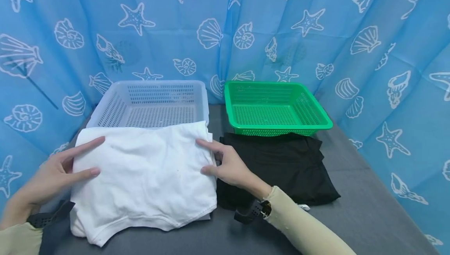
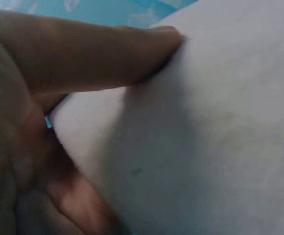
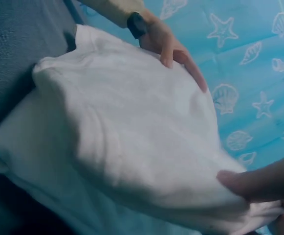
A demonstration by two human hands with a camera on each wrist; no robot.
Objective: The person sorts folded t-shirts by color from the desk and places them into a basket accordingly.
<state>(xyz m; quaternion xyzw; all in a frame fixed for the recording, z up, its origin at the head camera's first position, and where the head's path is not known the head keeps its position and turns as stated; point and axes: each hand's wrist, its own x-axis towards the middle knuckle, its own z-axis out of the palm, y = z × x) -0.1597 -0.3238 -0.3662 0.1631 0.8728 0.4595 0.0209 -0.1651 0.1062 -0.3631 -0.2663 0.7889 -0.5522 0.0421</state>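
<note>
A folded white shirt [image 1: 147,173] spans the space between both hands in the head view, its curved, seamed edge toward the person. My left hand [image 1: 59,169] holds its left side, thumb and forefinger on top and other fingers beneath. On the right side, my right hand [image 1: 226,165] grips the cloth near the upper corner, thumb above and fingers below. The right wrist view shows the right thumb [image 3: 259,183] pressing a bunched edge, and the shirt raised above another white cloth layer [image 3: 29,142]. Up close, the left forefinger [image 2: 98,54] lies along the fabric.
A white basket [image 1: 205,102] stands behind the shirt, which overlaps its front rim in the head view. To its right is a green basket [image 1: 321,120]. A folded black garment [image 1: 274,173] lies before it on the grey table [image 1: 365,208]. A blue patterned curtain [image 1: 260,24] hangs behind.
</note>
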